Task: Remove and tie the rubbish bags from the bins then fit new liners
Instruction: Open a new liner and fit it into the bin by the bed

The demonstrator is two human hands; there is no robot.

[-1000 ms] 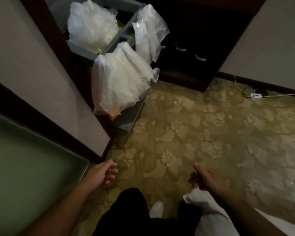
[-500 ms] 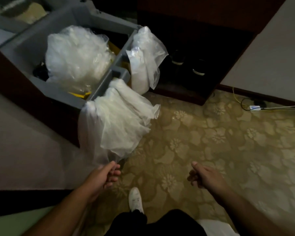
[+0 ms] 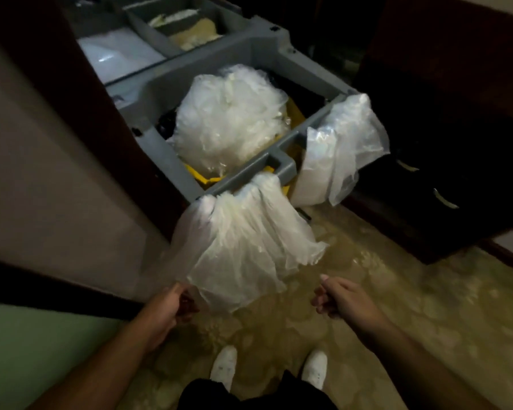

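A grey cart [image 3: 172,161] stands ahead, half behind a dark door frame. A bundle of clear liners [image 3: 243,250] hangs over its near rail. A second clear bundle [image 3: 338,155] hangs at the rail's right end. A full clear rubbish bag [image 3: 228,125] lies in the cart's bin over a yellow lining. My left hand [image 3: 172,309] is at the lower left corner of the near bundle, fingers loosely curled, and no grip on the plastic shows. My right hand [image 3: 341,300] hangs loosely curled and holds nothing, to the right of that bundle.
A pale wall [image 3: 57,173] and dark door frame close off the left side. A dark wooden cabinet [image 3: 442,173] stands to the right of the cart. Patterned carpet [image 3: 397,306] spreads below. My white shoes [image 3: 224,368] show at the bottom.
I have stepped closer to the cart, which now fills the view. My left hand has come up to the near bundle's lower corner. The right hand stays loosely curled.
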